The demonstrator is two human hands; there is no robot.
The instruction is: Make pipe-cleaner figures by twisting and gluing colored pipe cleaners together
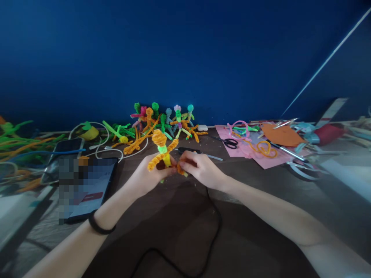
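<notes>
A pipe-cleaner figure [159, 139] stands upright in my left hand [148, 174], whose fingers close round its lower body. Its head and arms are coiled orange, with a light green neck and a yellow trunk. My right hand [199, 168] pinches the figure's orange lower end, to the right of the trunk. The fingertips of both hands nearly meet there and partly hide that end. Just behind my right hand lies a dark-handled tool [188, 150], perhaps a glue gun, with a pale stick pointing right.
Several finished pipe-cleaner figures [155, 106] lean near the blue wall. Left are a tablet [94, 193], a phone [65, 146], a white cable [127, 156] and loose pipe cleaners. Right lie black-handled scissors [231, 143], pink paper [262, 161] and orange paper [282, 134]. A black cable [218, 222] crosses the front.
</notes>
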